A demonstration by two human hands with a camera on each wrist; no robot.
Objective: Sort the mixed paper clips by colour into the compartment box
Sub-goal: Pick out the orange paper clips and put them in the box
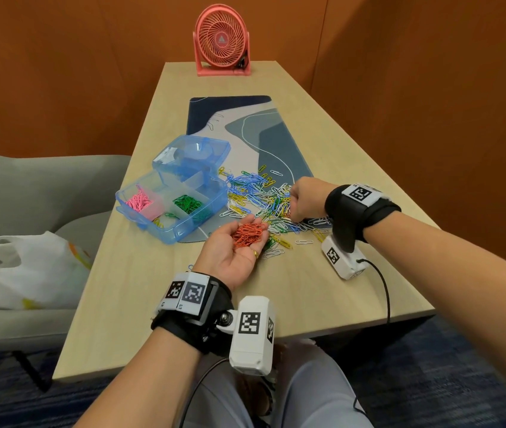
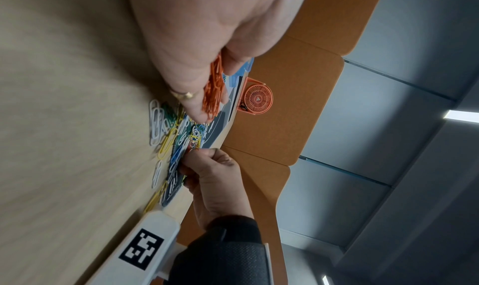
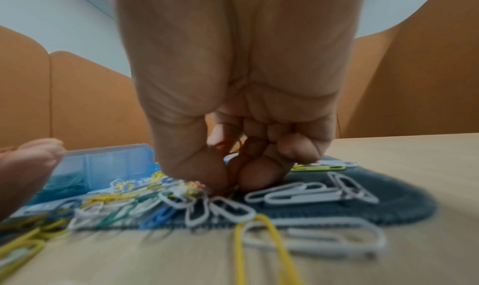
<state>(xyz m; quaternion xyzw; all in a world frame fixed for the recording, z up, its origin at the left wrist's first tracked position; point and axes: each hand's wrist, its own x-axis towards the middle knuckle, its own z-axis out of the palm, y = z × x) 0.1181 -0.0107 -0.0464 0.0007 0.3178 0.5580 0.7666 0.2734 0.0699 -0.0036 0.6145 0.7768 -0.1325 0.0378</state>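
Cupping a heap of orange clips (image 1: 248,234) in its upturned palm, the left hand (image 1: 233,251) lies on the table (image 1: 140,291) nearest the person, fingers loosely curved, a gold ring (image 1: 255,253) on one of them. The left wrist view shows that same orange bundle edge-on against the fingers, something the head view flattens out.

Just beyond and to the right, the right hand (image 1: 305,199) is knuckles-up over the mixed pile (image 1: 261,199). From above it reads only as a closed fist. The right wrist view gets underneath: thumb and fingertips (image 3: 255,176) are pressed together at the pile, with a sliver of orange wire (image 3: 228,146) showing inside the curl. White, yellow, blue and green clips lie scattered around the fingertips, partly on the desk mat (image 1: 245,125), partly on bare wood.

Left of the pile sits the blue compartment box (image 1: 171,208), lid up. Only the head view looks into it: pink clips (image 1: 138,202) in the near-left cell, green clips (image 1: 188,203) in the cell beside it, a few yellow and green ones at the front.

Further off, the mat runs up the table, and a pink fan (image 1: 222,44) stands at the far end against the orange wall. A white plastic bag (image 1: 23,270) rests on the grey chair at left.
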